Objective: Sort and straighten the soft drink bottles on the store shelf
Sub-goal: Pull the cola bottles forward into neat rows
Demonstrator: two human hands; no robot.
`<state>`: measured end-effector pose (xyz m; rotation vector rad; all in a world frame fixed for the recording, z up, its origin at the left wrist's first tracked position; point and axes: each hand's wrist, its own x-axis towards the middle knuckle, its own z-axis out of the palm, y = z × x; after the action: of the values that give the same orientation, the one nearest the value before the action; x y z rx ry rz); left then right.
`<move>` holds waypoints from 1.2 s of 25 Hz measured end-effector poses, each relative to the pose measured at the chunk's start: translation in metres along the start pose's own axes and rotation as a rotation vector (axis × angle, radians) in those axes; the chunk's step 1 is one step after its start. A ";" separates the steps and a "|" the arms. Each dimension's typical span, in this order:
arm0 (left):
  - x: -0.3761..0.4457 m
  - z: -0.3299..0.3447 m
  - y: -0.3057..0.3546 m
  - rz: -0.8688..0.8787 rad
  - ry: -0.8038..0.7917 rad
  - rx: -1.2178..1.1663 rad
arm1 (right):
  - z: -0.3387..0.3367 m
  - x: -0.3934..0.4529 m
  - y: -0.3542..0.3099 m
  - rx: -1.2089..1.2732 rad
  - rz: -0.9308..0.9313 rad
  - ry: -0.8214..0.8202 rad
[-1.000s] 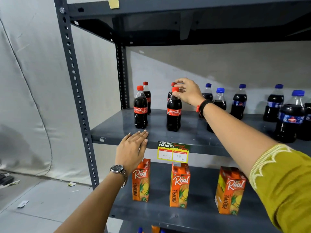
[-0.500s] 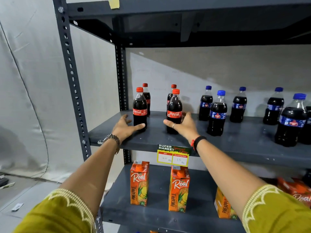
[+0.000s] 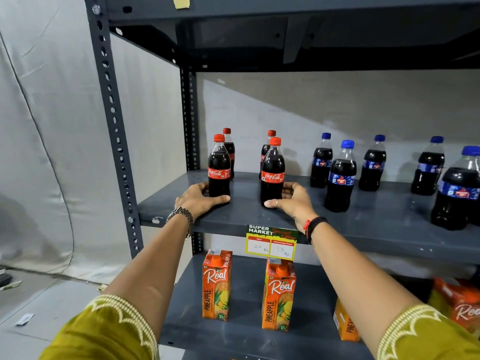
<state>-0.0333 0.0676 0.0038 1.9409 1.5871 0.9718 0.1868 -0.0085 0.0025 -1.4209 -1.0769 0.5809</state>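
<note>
Several red-capped Coca-Cola bottles stand upright on the grey shelf [image 3: 376,224] in two short rows. My left hand [image 3: 198,198] cups the base of the front left Coca-Cola bottle [image 3: 219,167], thumb in front of it. Around the base of the front right Coca-Cola bottle [image 3: 272,172] curls my right hand [image 3: 292,200]. One red-capped bottle [image 3: 228,146] stands behind the left one and another [image 3: 267,146] behind the right one. To the right stand several blue-capped cola bottles [image 3: 340,178], unevenly spaced.
A price tag [image 3: 271,241] hangs on the shelf's front edge. Pineapple juice cartons [image 3: 278,297] stand on the lower shelf. The perforated upright post [image 3: 114,126] rises at left. An upper shelf [image 3: 285,27] hangs overhead. A white sheet covers the wall behind.
My right hand dropped from the front right bottle's cap to its base. My left hand rose from the shelf edge to the front left bottle's base. Both have closed in since half a second ago.
</note>
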 end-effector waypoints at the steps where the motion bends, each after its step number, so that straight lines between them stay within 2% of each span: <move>1: 0.001 0.000 0.000 -0.001 0.001 0.003 | 0.000 0.001 0.000 0.001 -0.003 -0.001; 8: 0.002 -0.001 -0.001 0.025 -0.011 0.057 | 0.000 -0.001 -0.002 -0.035 -0.006 0.002; 11: -0.004 -0.001 -0.004 0.077 0.068 0.079 | -0.001 -0.004 -0.004 -0.060 0.001 0.009; 14: -0.016 0.001 -0.009 0.207 0.266 -0.205 | -0.013 -0.017 -0.006 0.057 -0.033 0.073; 17: -0.031 0.002 -0.006 0.252 0.446 -0.572 | -0.037 -0.036 -0.009 0.196 -0.151 0.234; 19: -0.039 0.006 0.005 0.282 0.514 -0.649 | -0.061 -0.044 -0.012 0.253 -0.243 0.341; 21: -0.050 0.018 0.026 0.364 0.464 -0.677 | -0.090 -0.049 -0.012 0.236 -0.312 0.441; 24: -0.063 0.042 0.068 0.498 0.282 -0.693 | -0.135 -0.052 -0.011 0.200 -0.364 0.570; 27: -0.070 0.075 0.110 0.530 0.087 -0.706 | -0.179 -0.053 -0.003 0.141 -0.366 0.716; 30: -0.075 0.113 0.144 0.539 0.000 -0.673 | -0.223 -0.055 0.012 0.039 -0.364 0.817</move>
<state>0.1387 -0.0289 0.0159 1.8631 0.5824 1.4727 0.3555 -0.1638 0.0168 -1.2066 -0.6205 -0.2418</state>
